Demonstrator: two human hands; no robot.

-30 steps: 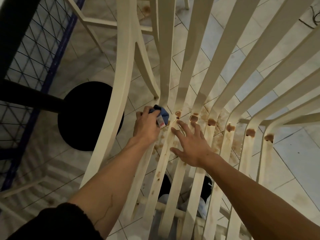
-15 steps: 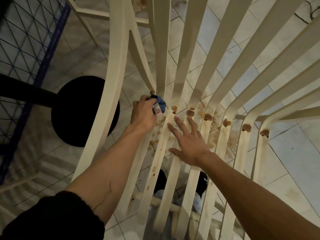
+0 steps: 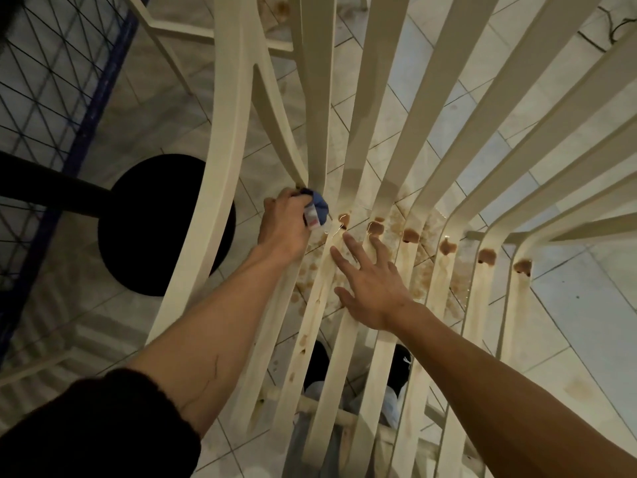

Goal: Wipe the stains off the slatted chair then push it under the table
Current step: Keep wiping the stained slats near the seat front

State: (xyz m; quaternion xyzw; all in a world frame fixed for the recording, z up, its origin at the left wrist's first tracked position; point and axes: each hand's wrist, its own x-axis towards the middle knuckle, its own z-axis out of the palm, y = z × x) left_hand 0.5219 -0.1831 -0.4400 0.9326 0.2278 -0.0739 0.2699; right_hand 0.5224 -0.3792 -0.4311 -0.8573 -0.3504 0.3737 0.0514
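Observation:
A cream slatted chair (image 3: 389, 139) fills the view from above. Brown stains (image 3: 448, 247) sit in a row where the seat slats bend up into the back, with lighter drips running down the seat. My left hand (image 3: 282, 229) grips a bunched blue cloth (image 3: 319, 207) with a small label, pressed at the leftmost bend of the slats. My right hand (image 3: 372, 288) lies flat with fingers spread on the seat slats just right of the cloth, apart from my left hand.
A round black base (image 3: 151, 229) with a dark post stands on the tiled floor at left. A blue-framed wire mesh (image 3: 51, 84) runs along the far left. Another cream frame (image 3: 179, 32) shows at the top. My dark shoes (image 3: 400, 367) show beneath the seat.
My left hand with the cloth has moved a little up along the leftmost slat bend. My right hand stays flat on the seat. The view has shifted slightly.

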